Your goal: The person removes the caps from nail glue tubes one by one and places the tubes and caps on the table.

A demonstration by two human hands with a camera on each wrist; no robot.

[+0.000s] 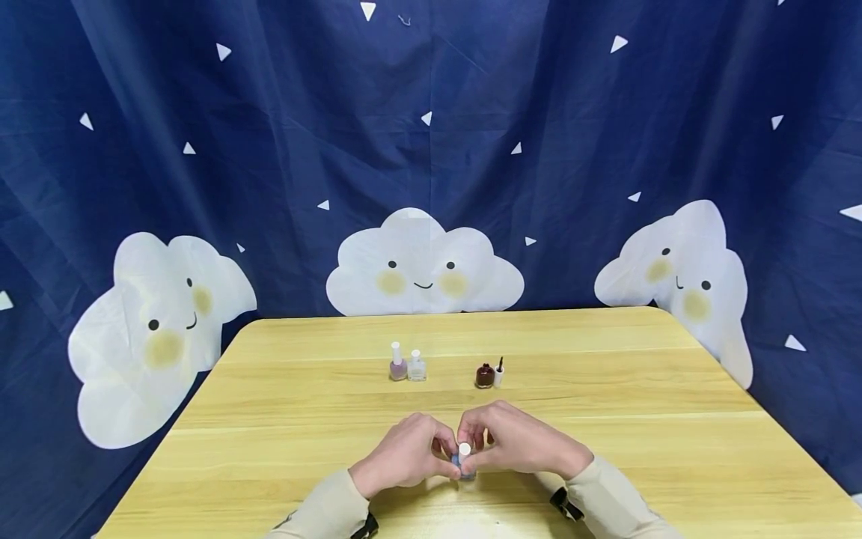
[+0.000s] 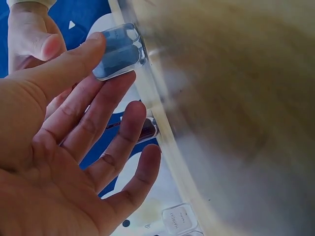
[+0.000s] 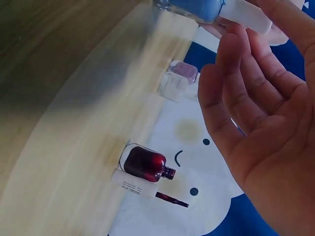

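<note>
A blue nail polish bottle with a white cap stands upright at the near middle of the table, between both hands. My left hand pinches the bottle's glass body between thumb and fingers; its other fingers spread loosely in the left wrist view. From the other side, my right hand holds the white cap with thumb and forefinger. Beyond the hands, an uncapped dark red nail polish bottle stands beside its white brush cap, brush pointing up.
Farther back and to the left, a lilac nail polish bottle and a clear nail polish bottle stand side by side, both capped. The wooden table reaches to a dark blue curtain printed with clouds.
</note>
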